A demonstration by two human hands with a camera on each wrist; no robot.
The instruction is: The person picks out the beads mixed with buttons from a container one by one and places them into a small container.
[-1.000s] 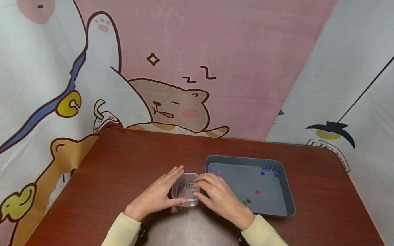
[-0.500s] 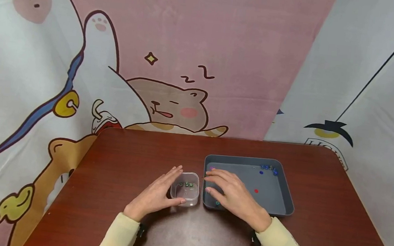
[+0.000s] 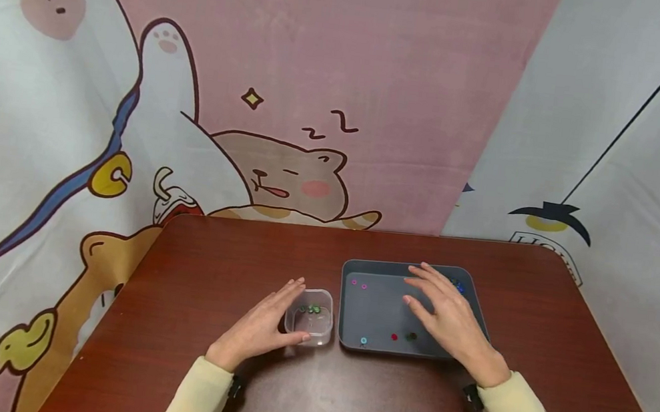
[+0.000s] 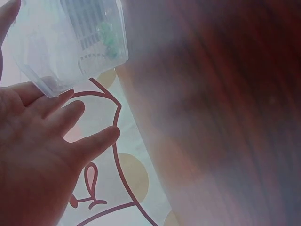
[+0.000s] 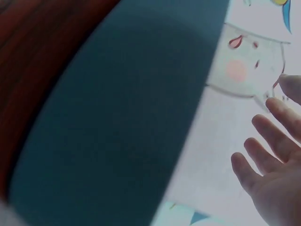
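My left hand [image 3: 260,325] holds a small clear plastic container [image 3: 321,334] on the table, with the thumb at its near side and the fingers along its left and far side. Several small green beads [image 3: 310,309] lie inside; in the left wrist view they show as a green blur [image 4: 108,40] through the wall. My right hand [image 3: 451,316] hovers over the grey tray [image 3: 379,308], fingers spread and nothing between them. The right wrist view shows those fingers [image 5: 268,132] apart beside the tray's dark side [image 5: 117,113].
In the tray lie two pink rings [image 3: 364,287], a cyan ring [image 3: 363,340], a red bead [image 3: 394,337], a dark green bead [image 3: 411,336] and blue beads [image 3: 459,287] partly behind my right hand. The brown table [image 3: 241,244] ends at a cartoon-printed cloth [image 3: 413,107].
My right hand has left the container and moved right over the tray. One more green bead shows in the container than a second ago. The left hand stays at the container.
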